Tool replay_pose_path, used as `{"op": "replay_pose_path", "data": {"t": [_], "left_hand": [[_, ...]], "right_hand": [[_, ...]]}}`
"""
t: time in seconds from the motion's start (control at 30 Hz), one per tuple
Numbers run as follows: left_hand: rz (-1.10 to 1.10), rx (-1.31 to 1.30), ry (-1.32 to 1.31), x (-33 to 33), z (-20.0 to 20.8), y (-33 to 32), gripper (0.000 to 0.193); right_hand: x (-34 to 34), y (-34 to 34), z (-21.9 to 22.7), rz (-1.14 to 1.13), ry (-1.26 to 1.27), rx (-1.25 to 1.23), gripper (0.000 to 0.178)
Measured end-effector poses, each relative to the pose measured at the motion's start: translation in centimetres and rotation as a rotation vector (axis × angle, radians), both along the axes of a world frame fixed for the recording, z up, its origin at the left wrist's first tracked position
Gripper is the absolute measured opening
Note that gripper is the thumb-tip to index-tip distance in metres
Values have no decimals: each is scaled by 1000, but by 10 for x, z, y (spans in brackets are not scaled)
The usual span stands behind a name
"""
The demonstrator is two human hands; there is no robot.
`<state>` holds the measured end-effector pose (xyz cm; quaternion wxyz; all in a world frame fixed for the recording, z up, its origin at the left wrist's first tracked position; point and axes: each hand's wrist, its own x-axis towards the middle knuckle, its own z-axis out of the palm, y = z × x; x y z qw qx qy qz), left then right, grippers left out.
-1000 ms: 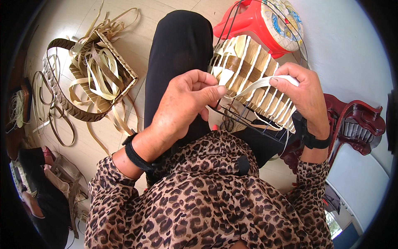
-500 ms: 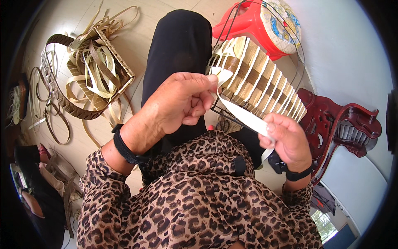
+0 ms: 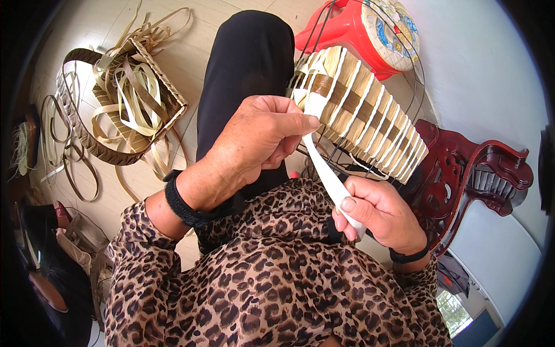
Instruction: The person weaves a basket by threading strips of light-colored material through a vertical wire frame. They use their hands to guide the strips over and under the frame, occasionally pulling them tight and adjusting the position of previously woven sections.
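A half-woven basket (image 3: 364,107) in tan and brown strips, crossed by white cords, rests against my leg on a thin black wire frame (image 3: 424,69). At its near left end my left hand (image 3: 269,130) pinches a white flat strip (image 3: 325,169) between thumb and finger, right where it meets the weave. The strip runs taut down to my right hand (image 3: 384,214), whose thumb and fingers are closed on its lower end. The wire frame's lower part is partly hidden behind the basket and my hands.
On the left floor stands a brown woven basket (image 3: 182,108) with a handle, filled with loose cream and brown strips (image 3: 139,98). A red plastic stool (image 3: 347,34) is at the far right, beside a carved dark-red wooden piece (image 3: 457,173). Another person's dark-clothed leg (image 3: 55,272) shows at lower left.
My right hand has moved down and left, drawing the white strip straighter and steeper. The left hand's thumb has shifted slightly right and down at the weave; the basket has tilted a little.
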<state>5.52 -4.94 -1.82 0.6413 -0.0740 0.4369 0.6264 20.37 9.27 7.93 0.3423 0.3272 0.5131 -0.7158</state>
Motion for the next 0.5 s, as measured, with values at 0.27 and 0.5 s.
{"op": "replay_pose_path", "data": {"t": [0.27, 0.5], "left_hand": [[50, 156, -397, -2, -13, -4, 22], [64, 212, -434, 1, -10, -1, 19]], "right_hand": [[-13, 11, 1, 358, 317, 574, 15], [-30, 50, 1, 442, 275, 924, 15]]}}
